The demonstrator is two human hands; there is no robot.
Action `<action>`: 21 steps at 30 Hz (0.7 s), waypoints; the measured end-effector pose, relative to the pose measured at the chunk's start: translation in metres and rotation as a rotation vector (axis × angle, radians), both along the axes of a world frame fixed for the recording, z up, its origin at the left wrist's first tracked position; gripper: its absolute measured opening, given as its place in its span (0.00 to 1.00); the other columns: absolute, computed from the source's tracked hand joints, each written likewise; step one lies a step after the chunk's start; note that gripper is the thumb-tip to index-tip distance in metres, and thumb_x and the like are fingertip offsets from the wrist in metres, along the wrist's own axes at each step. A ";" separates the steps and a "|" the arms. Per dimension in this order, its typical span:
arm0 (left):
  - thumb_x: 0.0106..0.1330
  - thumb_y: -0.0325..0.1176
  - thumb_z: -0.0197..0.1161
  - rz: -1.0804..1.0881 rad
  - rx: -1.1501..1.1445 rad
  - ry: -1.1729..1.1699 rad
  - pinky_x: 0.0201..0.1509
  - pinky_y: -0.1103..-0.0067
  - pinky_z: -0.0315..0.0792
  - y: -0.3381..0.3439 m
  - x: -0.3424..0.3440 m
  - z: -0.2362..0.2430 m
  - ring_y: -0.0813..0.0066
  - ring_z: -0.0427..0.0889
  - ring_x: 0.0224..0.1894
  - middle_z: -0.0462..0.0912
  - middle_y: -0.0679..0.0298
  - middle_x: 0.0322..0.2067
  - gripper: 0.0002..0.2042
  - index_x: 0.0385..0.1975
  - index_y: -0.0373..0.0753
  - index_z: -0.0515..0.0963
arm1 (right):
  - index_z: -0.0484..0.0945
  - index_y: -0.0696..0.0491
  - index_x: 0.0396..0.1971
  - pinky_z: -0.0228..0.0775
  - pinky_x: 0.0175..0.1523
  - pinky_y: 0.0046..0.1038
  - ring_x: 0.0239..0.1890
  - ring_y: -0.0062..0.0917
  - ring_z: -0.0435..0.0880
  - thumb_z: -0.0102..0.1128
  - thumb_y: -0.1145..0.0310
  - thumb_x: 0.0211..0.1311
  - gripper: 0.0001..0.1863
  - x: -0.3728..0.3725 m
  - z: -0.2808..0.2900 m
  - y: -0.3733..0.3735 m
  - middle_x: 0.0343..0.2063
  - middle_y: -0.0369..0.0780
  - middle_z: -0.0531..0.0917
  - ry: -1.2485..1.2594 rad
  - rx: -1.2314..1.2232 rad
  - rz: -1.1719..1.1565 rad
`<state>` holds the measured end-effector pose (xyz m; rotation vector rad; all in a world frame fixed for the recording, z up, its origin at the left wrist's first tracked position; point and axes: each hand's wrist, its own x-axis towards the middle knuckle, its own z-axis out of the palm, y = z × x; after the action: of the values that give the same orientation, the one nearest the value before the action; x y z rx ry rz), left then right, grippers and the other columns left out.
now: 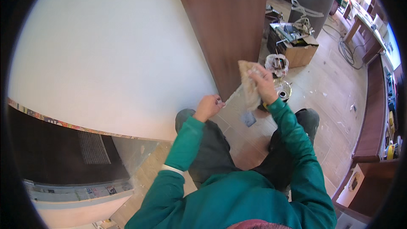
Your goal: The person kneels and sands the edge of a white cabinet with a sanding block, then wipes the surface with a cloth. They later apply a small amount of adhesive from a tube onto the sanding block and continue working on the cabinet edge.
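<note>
Your right hand [266,85] is clamped on a soft, limp beige rag [249,85] held above the floor by the brown panel [224,25], left hand [207,107] pinching its thin tool [232,97] — rag's light, bunch it mid-fold.

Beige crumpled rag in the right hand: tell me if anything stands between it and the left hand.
Nothing visible does. The right hand grips the beige crumpled rag, and a thin pale tool runs from the closed left hand up into the rag, over bare wood-look floor.
</note>
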<state>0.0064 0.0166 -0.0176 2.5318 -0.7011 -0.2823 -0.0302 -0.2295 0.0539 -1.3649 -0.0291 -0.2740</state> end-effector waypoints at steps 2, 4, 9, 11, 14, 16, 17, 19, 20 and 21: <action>0.55 0.45 0.70 0.005 -0.027 0.011 0.43 0.64 0.76 0.005 -0.001 -0.008 0.48 0.83 0.36 0.84 0.46 0.31 0.22 0.39 0.31 0.81 | 0.79 0.59 0.45 0.68 0.43 0.18 0.36 0.13 0.75 0.58 0.71 0.62 0.13 0.005 0.019 0.037 0.33 0.29 0.80 -0.065 -0.066 -0.010; 0.56 0.43 0.69 -0.049 -0.005 0.049 0.44 0.59 0.74 0.012 0.000 -0.014 0.45 0.81 0.40 0.82 0.45 0.34 0.19 0.35 0.32 0.80 | 0.79 0.60 0.43 0.69 0.43 0.19 0.36 0.13 0.76 0.58 0.71 0.62 0.12 0.015 0.027 0.058 0.33 0.31 0.81 -0.110 -0.101 -0.057; 0.55 0.45 0.70 0.030 0.067 0.045 0.46 0.60 0.74 0.038 0.011 -0.027 0.45 0.80 0.42 0.82 0.44 0.36 0.19 0.32 0.32 0.80 | 0.80 0.59 0.40 0.72 0.42 0.23 0.35 0.17 0.80 0.61 0.66 0.62 0.12 0.050 0.060 0.103 0.34 0.37 0.85 -0.179 -0.109 -0.183; 0.55 0.45 0.70 0.039 0.059 0.035 0.47 0.61 0.74 0.045 0.012 -0.030 0.45 0.80 0.43 0.82 0.45 0.36 0.20 0.34 0.32 0.80 | 0.80 0.58 0.39 0.73 0.41 0.25 0.34 0.20 0.81 0.63 0.63 0.61 0.13 0.052 0.071 0.115 0.33 0.40 0.86 -0.176 -0.205 -0.263; 0.55 0.45 0.70 0.045 0.089 0.049 0.50 0.62 0.74 0.050 0.015 -0.031 0.47 0.81 0.44 0.83 0.46 0.37 0.22 0.40 0.31 0.81 | 0.80 0.58 0.38 0.73 0.41 0.27 0.32 0.22 0.82 0.64 0.61 0.60 0.15 0.069 0.064 0.121 0.31 0.42 0.86 -0.194 -0.272 -0.321; 0.55 0.45 0.70 0.060 0.114 0.077 0.51 0.62 0.74 0.051 0.014 -0.031 0.46 0.81 0.44 0.83 0.46 0.37 0.22 0.40 0.31 0.81 | 0.81 0.58 0.38 0.74 0.41 0.26 0.32 0.23 0.82 0.65 0.61 0.60 0.15 0.076 0.066 0.125 0.30 0.43 0.86 -0.209 -0.290 -0.366; 0.55 0.45 0.70 0.052 0.089 0.067 0.51 0.62 0.74 0.052 0.014 -0.034 0.46 0.81 0.44 0.83 0.47 0.38 0.22 0.40 0.31 0.81 | 0.80 0.58 0.38 0.74 0.41 0.27 0.32 0.24 0.83 0.65 0.62 0.60 0.14 0.077 0.069 0.128 0.30 0.43 0.86 -0.219 -0.289 -0.395; 0.55 0.45 0.69 0.032 0.043 0.045 0.52 0.62 0.73 0.053 0.012 -0.035 0.47 0.80 0.45 0.84 0.47 0.38 0.22 0.41 0.31 0.81 | 0.80 0.58 0.37 0.74 0.41 0.28 0.33 0.26 0.84 0.65 0.62 0.59 0.14 0.082 0.074 0.132 0.30 0.43 0.86 -0.242 -0.283 -0.457; 0.55 0.44 0.69 0.027 0.050 0.044 0.51 0.62 0.73 0.052 0.012 -0.035 0.47 0.81 0.45 0.84 0.47 0.38 0.22 0.41 0.31 0.81 | 0.80 0.57 0.36 0.74 0.41 0.29 0.33 0.28 0.84 0.65 0.63 0.59 0.13 0.088 0.072 0.133 0.30 0.43 0.86 -0.259 -0.310 -0.500; 0.55 0.44 0.69 0.023 0.057 0.044 0.51 0.62 0.73 0.050 0.010 -0.035 0.47 0.81 0.45 0.84 0.47 0.39 0.22 0.42 0.31 0.81 | 0.79 0.57 0.35 0.74 0.40 0.30 0.33 0.31 0.85 0.66 0.63 0.59 0.13 0.095 0.070 0.134 0.30 0.43 0.86 -0.276 -0.337 -0.541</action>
<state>0.0168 0.0671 -0.0530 2.5778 -0.6557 -0.3543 0.0648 -0.0952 0.1241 -1.6449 0.0691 -0.9458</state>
